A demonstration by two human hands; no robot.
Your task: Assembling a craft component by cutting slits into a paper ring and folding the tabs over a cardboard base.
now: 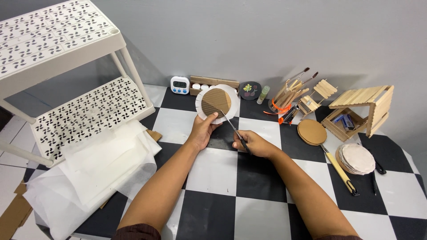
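- Floor point(213, 171): black and white checkerboard squares.
- Wall point(249, 35): plain grey.
- Shelf rack point(66, 40), 10 o'clock: white, pierced with a repeating leaf-shaped cut-out pattern.
- Fabric sheets point(102, 164), 8 o'clock: translucent white.
- Cardboard disc point(216, 102) at the left hand point(203, 131): ribbed brown, white cloth border.
- Scissors point(235, 132) in the right hand point(254, 144): silver blades, black handle.
- Timer point(180, 85), 12 o'clock: white, blue trim.
- Round coaster point(250, 90): dark, with a green plant motif.
- Stick house point(362, 109), 2 o'clock: pale natural wood.
- Stacked discs point(312, 132): plain brown.
- Covered discs point(358, 158), 3 o'clock: off-white.
- Knife point(340, 171): yellow handle.
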